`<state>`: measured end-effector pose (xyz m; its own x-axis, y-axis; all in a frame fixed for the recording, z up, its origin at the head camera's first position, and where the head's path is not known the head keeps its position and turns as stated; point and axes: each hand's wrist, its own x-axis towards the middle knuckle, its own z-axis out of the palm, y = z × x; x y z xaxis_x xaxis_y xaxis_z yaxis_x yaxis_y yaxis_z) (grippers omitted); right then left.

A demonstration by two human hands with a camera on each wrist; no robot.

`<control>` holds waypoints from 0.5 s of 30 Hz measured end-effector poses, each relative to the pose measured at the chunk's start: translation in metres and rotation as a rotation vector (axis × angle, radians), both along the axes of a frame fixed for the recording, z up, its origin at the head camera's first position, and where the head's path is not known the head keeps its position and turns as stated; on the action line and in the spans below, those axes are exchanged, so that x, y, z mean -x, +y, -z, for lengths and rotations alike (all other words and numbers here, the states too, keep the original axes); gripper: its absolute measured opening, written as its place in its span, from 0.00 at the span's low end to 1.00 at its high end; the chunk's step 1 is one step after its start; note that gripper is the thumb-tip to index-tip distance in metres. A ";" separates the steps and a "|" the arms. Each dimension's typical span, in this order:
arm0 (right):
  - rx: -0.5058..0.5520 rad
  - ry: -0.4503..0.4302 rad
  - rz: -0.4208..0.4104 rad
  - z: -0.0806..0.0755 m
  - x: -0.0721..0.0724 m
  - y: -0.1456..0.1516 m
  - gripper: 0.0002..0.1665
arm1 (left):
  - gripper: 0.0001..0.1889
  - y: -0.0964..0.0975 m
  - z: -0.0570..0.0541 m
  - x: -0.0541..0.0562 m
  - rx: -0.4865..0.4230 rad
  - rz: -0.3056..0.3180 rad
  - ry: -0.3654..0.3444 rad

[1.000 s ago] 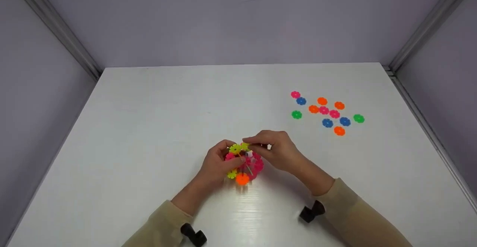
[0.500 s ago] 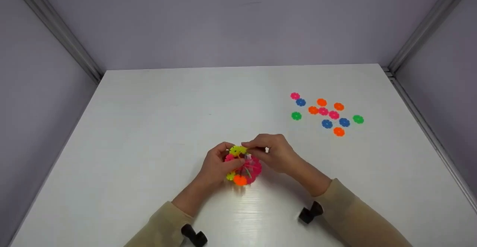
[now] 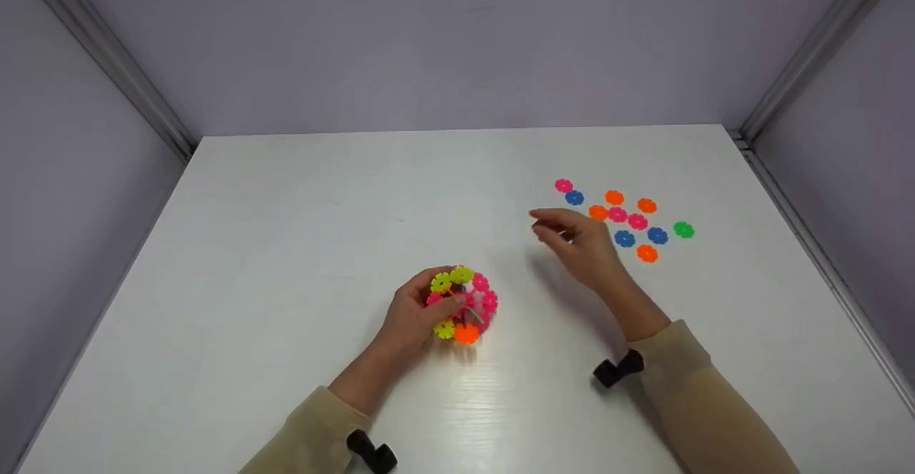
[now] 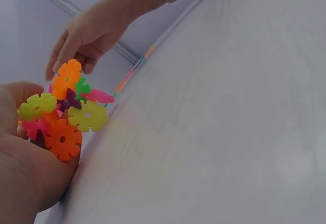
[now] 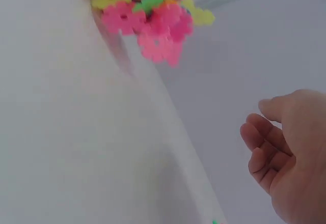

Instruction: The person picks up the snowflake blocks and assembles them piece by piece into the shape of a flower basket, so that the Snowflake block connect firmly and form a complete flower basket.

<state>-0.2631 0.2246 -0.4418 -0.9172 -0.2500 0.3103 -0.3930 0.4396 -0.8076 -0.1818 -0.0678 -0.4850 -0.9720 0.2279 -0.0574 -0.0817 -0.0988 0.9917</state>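
Note:
A cluster of interlocking flower-shaped plastic discs (image 3: 487, 304), pink, yellow, orange, green and dark purple, sits in my left hand (image 3: 413, 309). The thumb lies across the cluster's near face while the other fingers go behind it, partly hidden. From the left wrist, an orange disc (image 4: 63, 140) and a yellow disc (image 4: 87, 115) show on the side toward the palm. My right hand (image 3: 586, 249) is apart from the cluster, hovering close to the loose discs with thumb and fingers parted. Nothing is between its fingers (image 5: 260, 132) in the right wrist view.
Several loose flower discs lie flat at the right: pink (image 3: 564, 185), blue (image 3: 658, 235), orange (image 3: 647, 253) and green (image 3: 684, 229). The white table (image 3: 300, 231) is bordered by a back wall (image 3: 457, 52) and side panels.
My right hand has let go at the cluster's top and moved right and away, now covering the nearer green disc. Two yellow discs stay at the cluster's top; the left hand keeps its grip.

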 end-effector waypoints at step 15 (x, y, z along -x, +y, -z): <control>-0.103 -0.374 0.321 0.028 0.030 0.035 0.31 | 0.28 -0.003 0.001 -0.003 -0.007 0.027 0.009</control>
